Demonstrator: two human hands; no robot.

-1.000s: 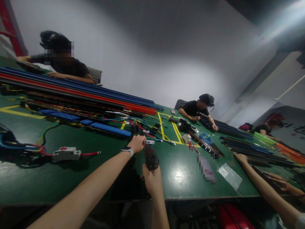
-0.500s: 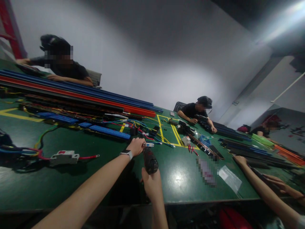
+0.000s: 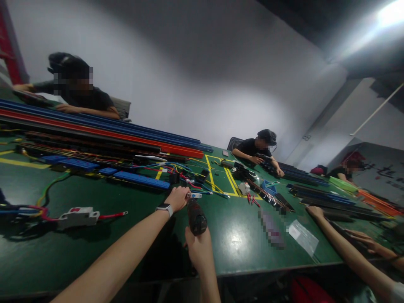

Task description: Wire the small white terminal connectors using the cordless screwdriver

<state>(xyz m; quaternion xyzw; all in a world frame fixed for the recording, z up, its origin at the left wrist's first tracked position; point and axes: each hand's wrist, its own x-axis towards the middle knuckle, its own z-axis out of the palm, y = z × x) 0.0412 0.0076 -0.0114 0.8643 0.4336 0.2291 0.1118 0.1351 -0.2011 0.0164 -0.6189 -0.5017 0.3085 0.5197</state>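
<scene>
At tip of black drill [image 3: 197, 216]: left hand [image 3: 177, 198], nearer white-blue part [image 3: 196, 195], hold unclear. At drill's rear: right hand [image 3: 198, 249], wrapped round handle; drill's long axis forward, slightly left.

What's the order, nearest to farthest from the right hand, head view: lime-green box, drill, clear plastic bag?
1. Drill: held in the right hand.
2. Clear plastic bag: to its right.
3. Lime-green box: far right, beyond the bag.

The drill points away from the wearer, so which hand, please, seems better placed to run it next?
Probably the right: the right hand holds the drill, while the left hand is at its far end, near the wires.
</scene>
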